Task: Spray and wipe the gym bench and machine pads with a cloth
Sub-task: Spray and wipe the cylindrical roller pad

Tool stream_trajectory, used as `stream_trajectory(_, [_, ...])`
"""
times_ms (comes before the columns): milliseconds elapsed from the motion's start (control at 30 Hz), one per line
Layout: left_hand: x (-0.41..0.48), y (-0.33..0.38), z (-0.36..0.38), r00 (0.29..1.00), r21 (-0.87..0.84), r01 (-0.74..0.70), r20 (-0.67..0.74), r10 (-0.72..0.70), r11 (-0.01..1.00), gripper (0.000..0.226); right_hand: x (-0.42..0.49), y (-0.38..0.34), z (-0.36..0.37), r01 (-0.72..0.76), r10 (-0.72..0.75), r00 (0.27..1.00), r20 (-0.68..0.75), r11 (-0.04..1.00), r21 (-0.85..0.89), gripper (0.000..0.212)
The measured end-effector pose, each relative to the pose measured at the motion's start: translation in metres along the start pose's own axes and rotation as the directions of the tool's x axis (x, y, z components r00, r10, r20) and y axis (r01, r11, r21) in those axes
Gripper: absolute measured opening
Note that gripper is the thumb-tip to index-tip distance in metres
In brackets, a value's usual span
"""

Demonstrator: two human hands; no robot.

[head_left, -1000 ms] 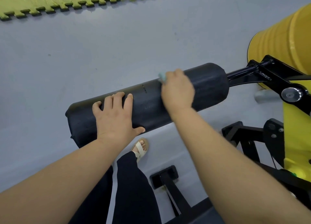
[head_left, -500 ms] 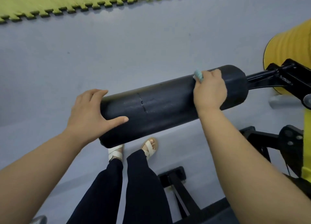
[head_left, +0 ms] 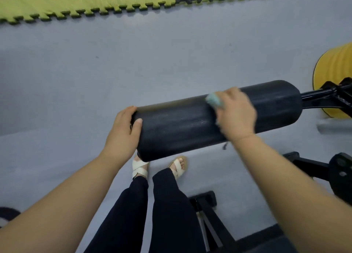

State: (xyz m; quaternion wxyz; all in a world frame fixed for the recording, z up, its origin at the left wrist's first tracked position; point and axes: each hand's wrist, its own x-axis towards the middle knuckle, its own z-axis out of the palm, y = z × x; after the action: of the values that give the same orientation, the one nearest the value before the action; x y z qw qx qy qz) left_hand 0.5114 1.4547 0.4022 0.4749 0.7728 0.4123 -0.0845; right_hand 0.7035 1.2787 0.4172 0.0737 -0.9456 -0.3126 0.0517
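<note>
Black cylindrical foam roller pad (head_left: 190,123) spans between both hands; left hand (head_left: 122,133) cups its free end, thumb on top; right hand (head_left: 237,113) presses crumpled pale-teal cloth (head_left: 214,100) onto pad's upper side, fingers curled over it.

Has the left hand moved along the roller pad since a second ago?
Yes: the left hand slid from the top of the roller pad to its free end.

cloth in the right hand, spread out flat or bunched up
Bunched up: only a small teal wad of the cloth shows beyond the right hand, which grips it against the black roller pad.
</note>
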Motion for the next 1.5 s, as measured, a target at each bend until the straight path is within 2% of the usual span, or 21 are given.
stream_trajectory(100, [0.000,0.000,-0.001,1.000,-0.015,0.007,0.025,-0.006,1.000,0.044,0.004,0.018,-0.001,-0.280,0.281,0.960,-0.002,0.956,-0.085,0.027])
stream_trajectory(167, [0.000,0.000,-0.003,0.999,-0.037,0.004,0.045,-0.002,0.999,0.045,0.000,-0.013,0.006,-0.308,0.307,0.951,-0.018,0.948,-0.076,0.027])
stream_trajectory(267, [0.002,0.000,-0.007,0.994,-0.222,0.099,0.064,-0.087,0.970,0.039,-0.020,-0.092,0.025,-0.123,0.124,0.992,-0.001,0.990,0.068,0.012])
stream_trajectory(367, [0.002,0.001,-0.012,0.965,-0.578,0.256,0.106,-0.239,0.775,0.033,-0.045,-0.151,0.038,0.171,-0.170,0.985,-0.025,0.968,0.182,0.013])
stream_trajectory(467, [0.000,0.000,-0.014,0.951,-0.605,0.294,0.110,-0.288,0.740,0.038,-0.046,-0.148,0.033,0.450,-0.461,0.887,-0.011,0.860,0.240,0.023])
stream_trajectory(533, [-0.002,0.000,-0.011,0.952,-0.601,0.293,0.112,-0.285,0.744,0.033,-0.036,-0.109,0.027,0.492,-0.502,0.865,0.008,0.850,0.188,0.026])
stream_trajectory(600, [-0.003,-0.001,-0.010,0.967,-0.494,0.255,0.108,-0.233,0.831,0.031,-0.021,-0.060,0.016,0.346,-0.349,0.937,0.017,0.933,0.097,0.023])
stream_trajectory(667, [-0.004,-0.004,-0.008,0.980,-0.366,0.196,0.094,-0.174,0.910,0.039,-0.009,-0.019,0.003,0.065,-0.065,0.998,0.000,0.998,0.021,0.018])
stream_trajectory(767, [-0.007,-0.007,-0.007,0.990,-0.279,0.134,0.076,-0.117,0.951,0.050,0.000,-0.002,0.002,-0.254,0.255,0.967,0.003,0.966,-0.035,0.026])
stream_trajectory(833, [-0.012,-0.007,-0.004,0.995,-0.232,0.101,0.036,-0.095,0.968,0.052,0.001,-0.030,0.009,-0.284,0.285,0.959,0.000,0.956,-0.071,0.028])
stream_trajectory(900, [-0.024,-0.007,0.003,0.997,-0.188,0.056,-0.050,-0.067,0.981,0.054,-0.005,-0.074,0.021,-0.163,0.165,0.986,0.029,0.985,-0.054,0.022])
stream_trajectory(967, [-0.042,-0.008,0.012,0.992,-0.132,-0.003,-0.128,-0.014,0.991,0.055,-0.019,-0.122,0.030,0.000,-0.002,0.999,0.040,0.999,0.045,0.013])
stream_trajectory(1033, [-0.055,-0.012,0.022,0.986,-0.124,-0.038,-0.168,0.017,0.992,0.056,-0.037,-0.150,0.031,0.143,-0.159,0.984,0.080,0.974,0.175,0.015])
stream_trajectory(1100, [-0.062,-0.014,0.026,0.979,-0.111,-0.048,-0.204,0.024,0.993,0.054,-0.042,-0.140,0.028,0.316,-0.338,0.939,0.066,0.922,0.221,0.022])
stream_trajectory(1167, [-0.062,-0.013,0.024,0.970,-0.130,-0.056,-0.242,0.023,0.990,0.049,-0.034,-0.101,0.025,0.395,-0.399,0.917,0.010,0.910,0.128,0.020])
stream_trajectory(1200, [-0.060,-0.010,0.022,0.969,-0.143,-0.043,-0.247,0.007,0.989,0.045,-0.028,-0.078,0.021,0.336,-0.337,0.942,-0.005,0.940,0.063,0.019])
stream_trajectory(1267, [-0.056,-0.004,0.018,0.972,-0.108,0.009,-0.232,-0.034,0.994,0.038,-0.016,-0.035,0.011,0.054,-0.054,0.998,-0.025,0.998,-0.027,0.018])
stream_trajectory(1333, [-0.049,0.002,0.015,0.967,-0.048,0.058,-0.245,-0.068,0.997,0.032,-0.008,-0.002,0.002,-0.254,0.254,0.967,-0.010,0.964,-0.080,0.022])
stream_trajectory(1367, [-0.046,0.006,0.015,0.961,-0.022,0.061,-0.267,-0.065,0.998,0.030,-0.006,0.007,-0.001,-0.345,0.345,0.938,-0.022,0.933,-0.098,0.025])
stream_trajectory(1433, [-0.041,0.012,0.015,0.955,0.058,0.028,-0.297,-0.009,0.998,0.028,-0.004,-0.004,0.003,-0.419,0.416,0.908,-0.045,0.904,-0.085,0.025])
stream_trajectory(1500, [-0.036,0.022,0.020,0.956,0.136,-0.016,-0.289,0.055,0.991,0.030,-0.011,-0.041,0.013,-0.334,0.331,0.942,-0.058,0.941,-0.047,0.017])
